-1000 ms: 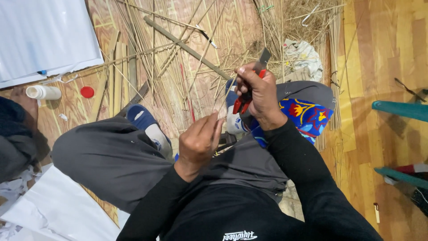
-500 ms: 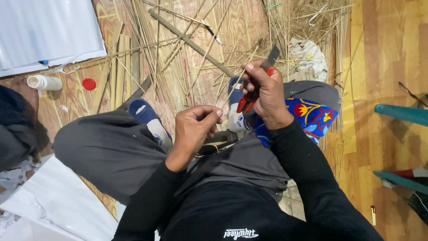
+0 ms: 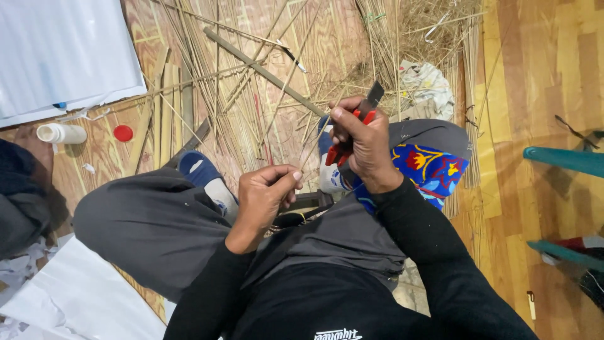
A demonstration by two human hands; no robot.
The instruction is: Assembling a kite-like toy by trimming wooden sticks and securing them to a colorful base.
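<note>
My left hand (image 3: 267, 192) pinches the near end of a thin straw-coloured stick (image 3: 309, 155) between thumb and fingers. The stick slants up to my right hand (image 3: 363, 148). That hand is closed around a red-handled knife (image 3: 362, 115) whose dark blade points up and away, resting against the stick. Both hands hover over my lap, above grey trousers (image 3: 151, 226). A blue, red and yellow patterned cloth (image 3: 434, 170) lies over my right thigh.
Many thin sticks and flat slats (image 3: 207, 88) are strewn over the wooden floor ahead, with a long stick (image 3: 264, 72) lying diagonally. A white tube (image 3: 61, 133) and red cap (image 3: 123, 133) lie left, below a white sheet (image 3: 63, 50). Teal furniture legs (image 3: 563, 158) stand right.
My left hand has drawn a little away from my right, sliding along the thin stick. The right hand and knife stay in nearly the same place.
</note>
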